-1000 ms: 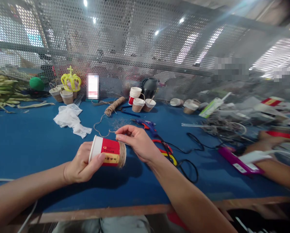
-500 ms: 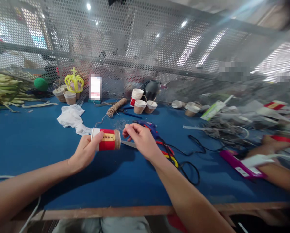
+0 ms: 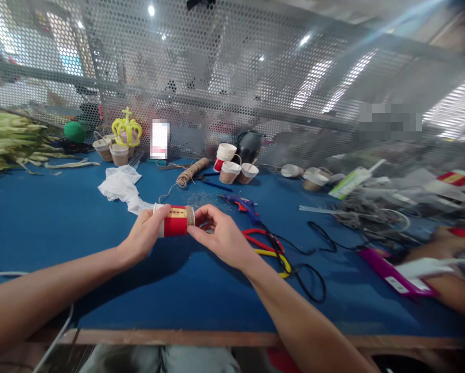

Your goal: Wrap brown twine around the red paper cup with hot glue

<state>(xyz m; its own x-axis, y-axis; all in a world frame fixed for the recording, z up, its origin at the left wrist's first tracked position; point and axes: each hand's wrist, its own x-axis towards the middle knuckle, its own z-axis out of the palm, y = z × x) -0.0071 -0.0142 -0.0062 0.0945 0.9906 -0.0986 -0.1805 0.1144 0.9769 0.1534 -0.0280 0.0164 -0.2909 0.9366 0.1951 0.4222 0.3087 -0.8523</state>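
A red and white paper cup (image 3: 175, 226) lies sideways above the table, with a band of brown twine (image 3: 191, 215) wound around its right end. My left hand (image 3: 141, 234) is closed around the cup's left end, thumb on top. At the other end, my right hand (image 3: 223, 235) has its thumb against the twine band and its fingers curled at the cup's end, partly hidden. A roll of twine (image 3: 193, 172) lies behind the cup, with a strand trailing toward it. Beyond the right hand is a blue glue gun (image 3: 247, 206); scissors with red and yellow handles (image 3: 271, 254) lie beside my wrist.
White cloth (image 3: 119, 182) lies behind my left hand. Twine-wrapped cups (image 3: 229, 173) stand at the back, near a yellow crown (image 3: 127, 129). Black cable loops right of the scissors. Another person's arm (image 3: 455, 287) is beside a purple power strip (image 3: 395, 274).
My right hand has moved from just off the cup's end onto its twine band. The cup has turned slightly in my left hand. The whole view has shifted a little.
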